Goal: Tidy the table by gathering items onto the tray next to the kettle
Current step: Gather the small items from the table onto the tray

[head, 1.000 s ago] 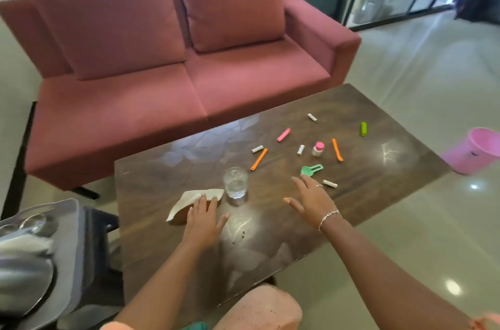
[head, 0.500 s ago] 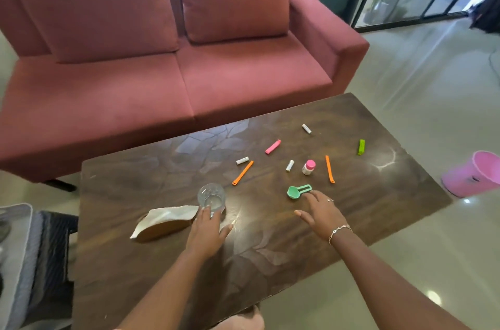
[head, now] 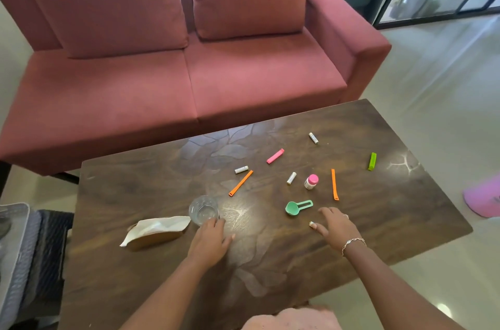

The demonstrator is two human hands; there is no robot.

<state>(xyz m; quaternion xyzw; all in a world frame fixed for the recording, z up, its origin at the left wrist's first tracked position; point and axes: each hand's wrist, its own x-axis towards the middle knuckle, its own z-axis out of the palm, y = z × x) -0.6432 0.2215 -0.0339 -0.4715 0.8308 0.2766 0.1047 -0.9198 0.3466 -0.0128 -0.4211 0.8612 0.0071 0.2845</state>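
On the dark wooden table (head: 378, 221) my left hand (head: 209, 241) lies flat, its fingertips touching the near side of a clear glass (head: 203, 209) without wrapping it. My right hand (head: 336, 227) hovers with fingers spread just below a green scoop (head: 297, 206); a small white piece (head: 312, 224) shows at its thumb tip. A beige tissue pack (head: 155, 229) lies left of the glass. Scattered beyond are two orange sticks (head: 240, 182) (head: 334, 184), a pink-capped bottle (head: 311, 181), a pink clip (head: 275, 155), a green clip (head: 372, 161) and three white batteries (head: 241, 169) (head: 291, 178) (head: 313, 138).
A grey tray (head: 13, 235) shows at the left edge on a dark stand (head: 51, 248), lower than the table. A red sofa (head: 189, 72) runs along the table's far side. A pink bucket (head: 484, 200) sits on the floor at right.
My left hand has slid right from the tissue pack to the glass. My right hand has come over the white piece that lay near the scoop. The view has tilted down.
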